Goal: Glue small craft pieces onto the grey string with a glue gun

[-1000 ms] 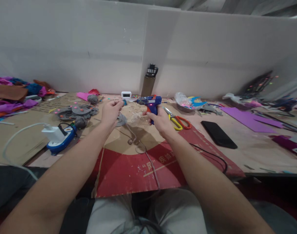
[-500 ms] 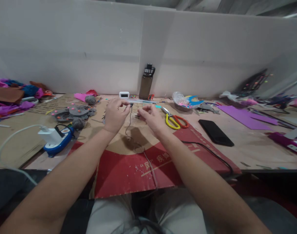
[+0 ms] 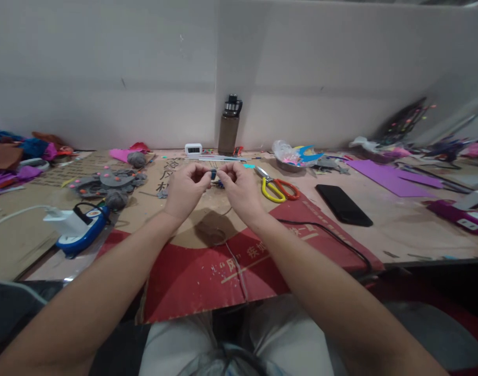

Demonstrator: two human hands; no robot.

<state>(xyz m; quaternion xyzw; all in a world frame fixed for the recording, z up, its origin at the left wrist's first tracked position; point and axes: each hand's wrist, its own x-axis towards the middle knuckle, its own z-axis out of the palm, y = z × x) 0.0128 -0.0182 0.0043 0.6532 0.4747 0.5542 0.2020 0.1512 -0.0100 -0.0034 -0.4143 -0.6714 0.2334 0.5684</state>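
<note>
My left hand (image 3: 185,189) and my right hand (image 3: 241,189) are raised together over a cardboard sheet (image 3: 207,261) printed red and tan. The fingertips of both hands pinch a small dark blue piece (image 3: 213,174) between them. A thin grey string (image 3: 226,245) runs from under my hands down across the cardboard toward me. The glue gun is hidden behind my hands.
Yellow and orange scissors (image 3: 276,189) and a black phone (image 3: 343,198) lie right of my hands. A blue and white power strip (image 3: 76,232) with a charger sits left. Grey felt pieces (image 3: 109,180), a brown bottle (image 3: 228,127), a white timer (image 3: 193,150) and purple sheets (image 3: 395,177) fill the table.
My right hand let go of the blue glue gun and moved in to meet my left hand. Both hands now pinch the small blue piece together.
</note>
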